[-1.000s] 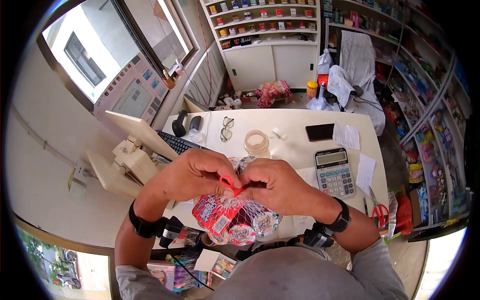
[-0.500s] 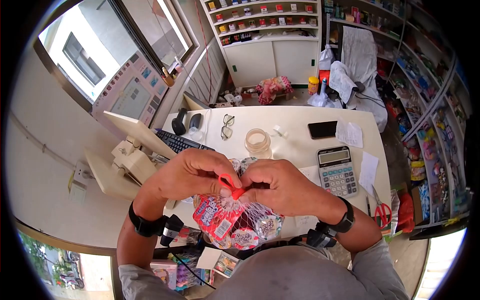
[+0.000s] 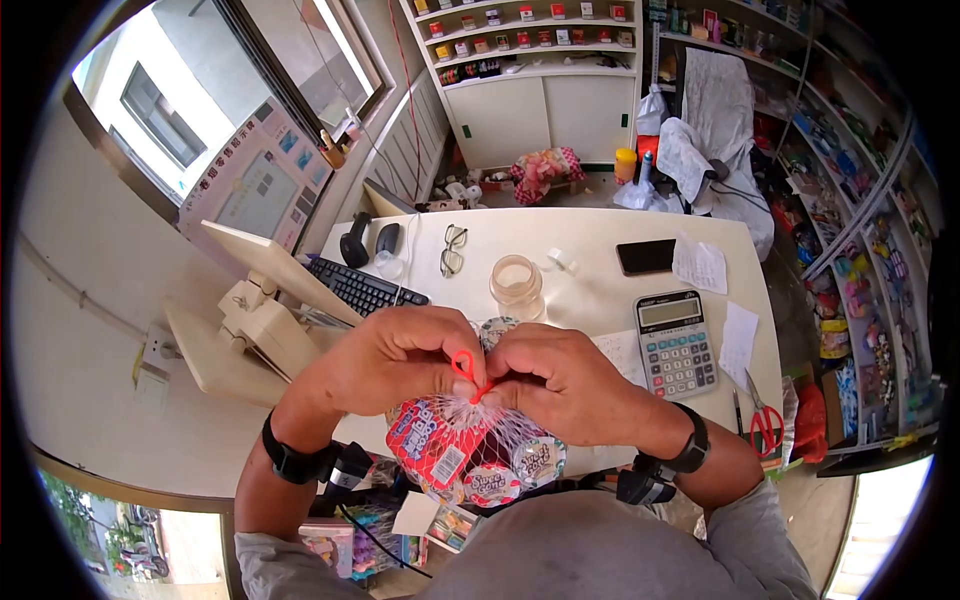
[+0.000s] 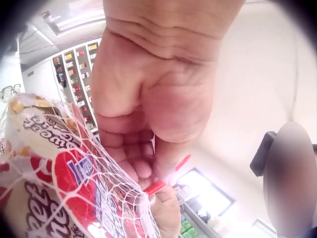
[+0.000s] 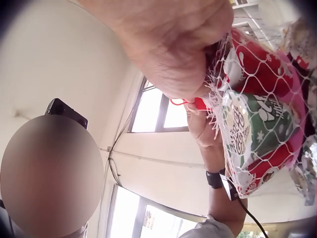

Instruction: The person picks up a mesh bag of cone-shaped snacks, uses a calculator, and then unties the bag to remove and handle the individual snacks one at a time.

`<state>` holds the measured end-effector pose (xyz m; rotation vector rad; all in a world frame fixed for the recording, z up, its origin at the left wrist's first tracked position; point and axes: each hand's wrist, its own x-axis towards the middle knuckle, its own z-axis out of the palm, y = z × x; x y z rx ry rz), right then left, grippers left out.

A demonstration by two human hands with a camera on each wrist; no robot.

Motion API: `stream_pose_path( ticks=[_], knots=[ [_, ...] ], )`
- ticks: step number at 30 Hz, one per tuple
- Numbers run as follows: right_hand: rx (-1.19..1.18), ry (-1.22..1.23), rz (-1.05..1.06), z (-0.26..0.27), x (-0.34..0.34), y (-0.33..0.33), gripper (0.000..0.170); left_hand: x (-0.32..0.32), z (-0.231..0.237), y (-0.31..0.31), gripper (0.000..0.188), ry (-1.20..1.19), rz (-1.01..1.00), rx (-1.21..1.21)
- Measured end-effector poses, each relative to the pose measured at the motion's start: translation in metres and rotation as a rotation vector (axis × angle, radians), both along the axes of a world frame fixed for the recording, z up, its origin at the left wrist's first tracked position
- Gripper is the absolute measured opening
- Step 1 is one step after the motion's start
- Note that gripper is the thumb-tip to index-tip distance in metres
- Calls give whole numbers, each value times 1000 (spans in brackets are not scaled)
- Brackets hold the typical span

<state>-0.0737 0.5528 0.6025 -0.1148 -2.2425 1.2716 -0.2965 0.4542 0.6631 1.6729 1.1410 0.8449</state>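
Observation:
A white net bag (image 3: 455, 440) full of packaged sweets, some printed "Sweet Cone", hangs below both hands in front of the body. Its gathered neck is bound by a red plastic tie (image 3: 464, 366) that ends in a loop. My left hand (image 3: 400, 360) pinches this tie from the left, beside the loop. From the other side my right hand (image 3: 575, 390) grips the tie at the neck between thumb and curled fingers. In the left wrist view the red tie (image 4: 156, 188) shows at the left fingertips. White mesh frays out under the right hand (image 5: 173, 54) in the right wrist view.
On the desk (image 3: 590, 235) behind the bag stand a clear jar (image 3: 516, 288), glasses (image 3: 453, 250) and a keyboard (image 3: 365, 285). Rightward lie a phone (image 3: 645, 257), a calculator (image 3: 676, 345), paper slips and red-handled scissors (image 3: 765, 425). A monitor (image 3: 275, 265) rises close to the left arm.
Both hands stay at the bag's neck. The red loop now points more upright, and the hands and bag sit slightly lower in the head view.

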Motion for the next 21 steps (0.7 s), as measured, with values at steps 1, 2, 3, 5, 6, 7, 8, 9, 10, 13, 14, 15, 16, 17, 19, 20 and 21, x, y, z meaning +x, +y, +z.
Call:
stream_pose_path(
  ticks=[1, 2, 3, 5, 6, 7, 8, 9, 10, 13, 14, 15, 16, 17, 19, 20, 21],
  knots=[
    [6, 9, 7, -1, 0, 0, 13, -1, -2, 0, 13, 3, -6, 2],
    [11, 17, 14, -2, -1, 0, 14, -1, -4, -1, 13, 5, -12, 2],
    [16, 24, 20, -2, 0, 0, 14, -2, -5, -2, 13, 7, -19, 3],
    [-83, -16, 27, 0, 0, 1, 16, -1, 8, -3, 13, 91, 26, 34],
    [-133, -36, 33, 2, 0, 1, 17, -2, 13, -4, 14, 134, 51, 49],
    [-139, -44, 36, 2, -1, 1, 18, -3, 13, -5, 12, 114, 69, 18],
    [-144, -51, 40, 3, -2, 0, 18, -5, 14, -5, 11, 96, 87, -12],
    [-147, -58, 43, 4, -3, 0, 19, -6, 15, -6, 10, 78, 106, -39],
    [-140, -59, 45, 4, -3, 1, 19, -6, 14, -5, 10, 75, 92, -8],
    [-156, -66, 41, 5, -2, 0, 18, -5, 10, -5, 10, 57, 81, 42],
    [-181, -70, 35, 6, -2, -1, 18, -3, 10, -6, 11, 47, 100, 34],
    [-205, -73, 29, 7, -2, -2, 17, -2, 9, -7, 11, 37, 119, 27],
    [-182, -55, 21, 6, -2, -3, 17, -2, 9, -7, 11, 48, 116, 26],
    [-158, -38, 13, 5, -2, -4, 17, -2, 8, -7, 11, 59, 113, 24],
    [-113, -24, -6, 3, -3, -5, 17, -2, 5, -7, 12, 89, 88, 56],
    [-94, -24, -17, 3, -4, -4, 17, -3, 3, -7, 13, 112, 66, 88],
    [-75, -24, -28, 3, -4, -5, 17, -3, 1, -7, 16, 135, 43, 119]
  ],
)
